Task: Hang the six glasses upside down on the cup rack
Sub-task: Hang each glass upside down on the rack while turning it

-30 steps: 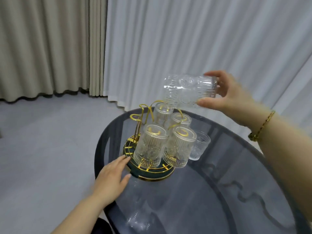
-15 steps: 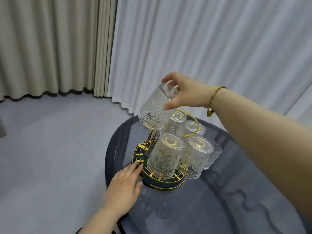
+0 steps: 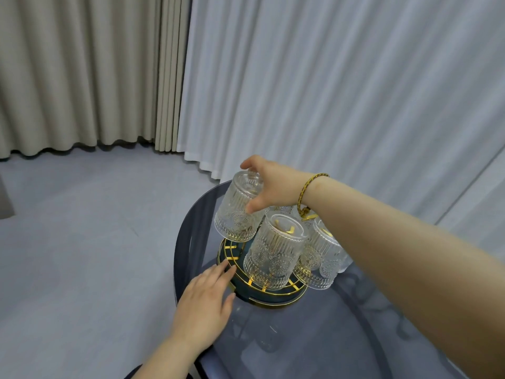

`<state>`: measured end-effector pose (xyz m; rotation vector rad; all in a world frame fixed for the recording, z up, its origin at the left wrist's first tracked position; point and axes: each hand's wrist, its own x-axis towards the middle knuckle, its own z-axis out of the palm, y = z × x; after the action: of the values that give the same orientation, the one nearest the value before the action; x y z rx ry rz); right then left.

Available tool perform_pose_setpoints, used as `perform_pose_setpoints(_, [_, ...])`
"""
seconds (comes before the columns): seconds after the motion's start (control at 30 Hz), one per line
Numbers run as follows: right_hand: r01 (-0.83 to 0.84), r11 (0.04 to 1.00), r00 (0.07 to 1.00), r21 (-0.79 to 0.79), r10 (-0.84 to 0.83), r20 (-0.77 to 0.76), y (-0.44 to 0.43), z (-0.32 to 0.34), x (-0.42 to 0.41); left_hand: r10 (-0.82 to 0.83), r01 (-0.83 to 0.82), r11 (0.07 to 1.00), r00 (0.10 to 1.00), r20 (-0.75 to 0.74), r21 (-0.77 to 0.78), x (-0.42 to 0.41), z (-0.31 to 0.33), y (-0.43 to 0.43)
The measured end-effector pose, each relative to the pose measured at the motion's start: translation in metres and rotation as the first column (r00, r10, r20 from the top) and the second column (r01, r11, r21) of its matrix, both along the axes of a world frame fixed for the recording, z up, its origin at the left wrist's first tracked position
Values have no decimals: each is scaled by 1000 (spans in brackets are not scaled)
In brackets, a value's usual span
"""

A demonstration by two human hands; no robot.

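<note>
The cup rack has a dark green round base with gold wire and stands on a dark glass table. Several ribbed clear glasses hang on it upside down; the nearest is in front and another is to its right. My right hand grips the base of one more inverted glass, held slightly tilted over the rack's left side. My left hand lies flat on the table, fingertips touching the rack's base. My right forearm hides the rack's far right side.
The round glass table has its left edge close to the rack. Beige and white curtains hang behind it. Grey floor lies to the left.
My right hand turned the glass mouth-down, swung it left and lowered it onto the rack's left side. The view shifted nearer. My left hand stayed at the base.
</note>
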<state>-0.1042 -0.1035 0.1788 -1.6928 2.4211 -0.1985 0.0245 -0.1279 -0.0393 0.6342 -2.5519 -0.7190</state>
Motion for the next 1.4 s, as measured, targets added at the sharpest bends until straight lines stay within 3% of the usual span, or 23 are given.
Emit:
perform_pose_setpoints(0.6, [-16, 1000, 999, -2, 16, -30, 2, -23, 1, 19, -19, 1000, 1000, -15, -1, 1, 1, 2])
perform_pose_setpoints(0.83, [-49, 983, 999, -177, 44, -31, 31, -6, -2, 6, -5, 1000, 999, -54, 23, 16, 5, 21])
perform_pose_setpoints(0.93, [-38, 910, 999, -414, 44, 5, 58, -2, -8, -45, 40, 997, 996, -73, -65, 22, 10, 39])
perform_pose_setpoints(1.03, [20, 737, 1000, -676, -3, 26, 96, -4, -21, -176, 151, 953, 982, -73, -264, 20, 24, 63])
perform_pose_setpoints(1.1, [117, 613, 993, -782, -71, 93, 124, -11, -35, -238, 217, 933, 970, -40, -286, 12, 31, 80])
perform_pose_setpoints(1.3, [451, 488, 893, -747, -255, 371, 194, -70, -77, -302, 305, 946, 952, 45, -113, -29, 21, 110])
perform_pose_setpoints(1.4, [571, 511, 820, -642, -313, 479, 215, -107, -94, -305, 317, 941, 946, 111, -118, -44, 12, 121])
